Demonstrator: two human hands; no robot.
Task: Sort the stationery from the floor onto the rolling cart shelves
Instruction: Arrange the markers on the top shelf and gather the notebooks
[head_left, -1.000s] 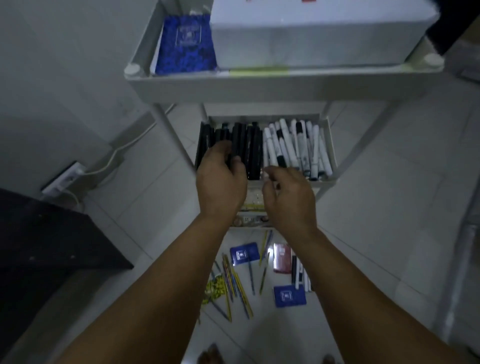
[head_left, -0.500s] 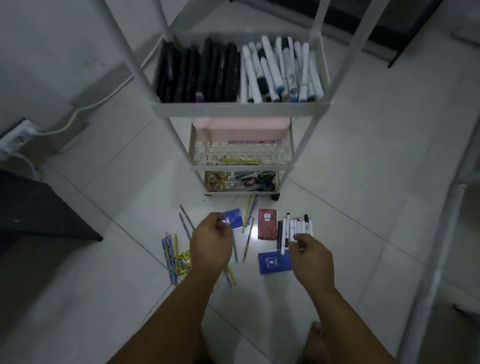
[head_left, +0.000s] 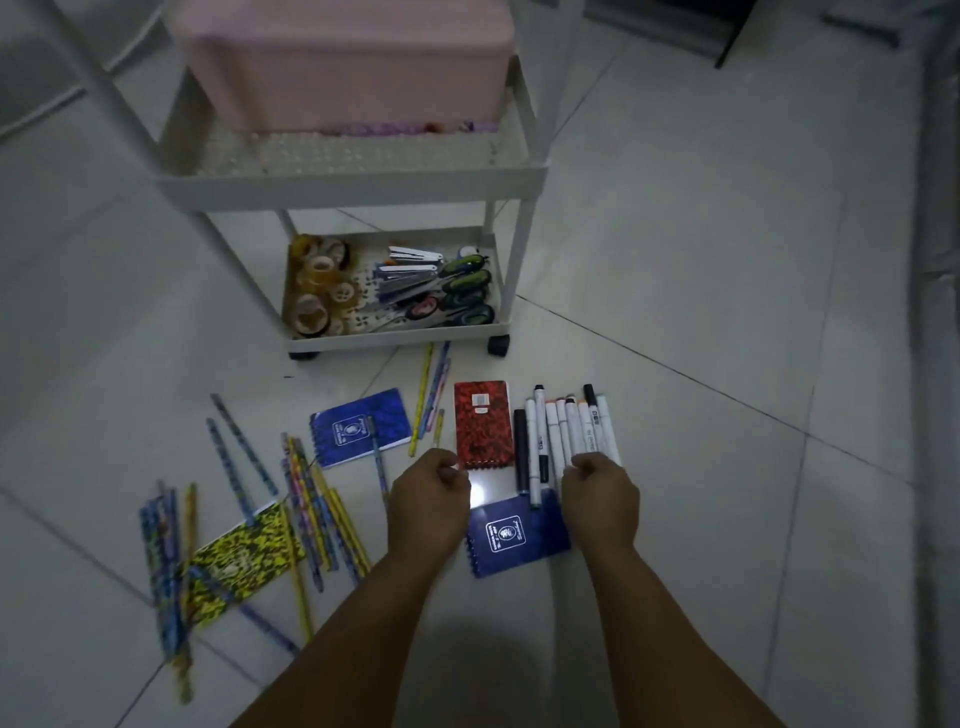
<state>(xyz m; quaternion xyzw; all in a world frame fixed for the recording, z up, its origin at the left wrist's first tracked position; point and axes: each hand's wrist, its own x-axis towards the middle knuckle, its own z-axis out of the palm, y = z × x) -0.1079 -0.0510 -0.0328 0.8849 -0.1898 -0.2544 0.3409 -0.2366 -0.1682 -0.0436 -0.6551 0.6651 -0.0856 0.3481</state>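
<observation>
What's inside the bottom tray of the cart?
The bottom tray holds tape rolls on the left and scissors on the right. Whatever lies under them is covered.

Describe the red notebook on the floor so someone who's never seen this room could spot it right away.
Find the white cart, then look at the floor just in front of it. The red notebook lies there left of the row of markers; it is the only red one among blue and yellow notebooks.

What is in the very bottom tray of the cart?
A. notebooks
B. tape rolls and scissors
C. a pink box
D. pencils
B: the bottom tray holds tape rolls on its left side and scissors on its right; the pink box sits on the shelf above, while the notebooks and pencils lie on the floor.
</observation>
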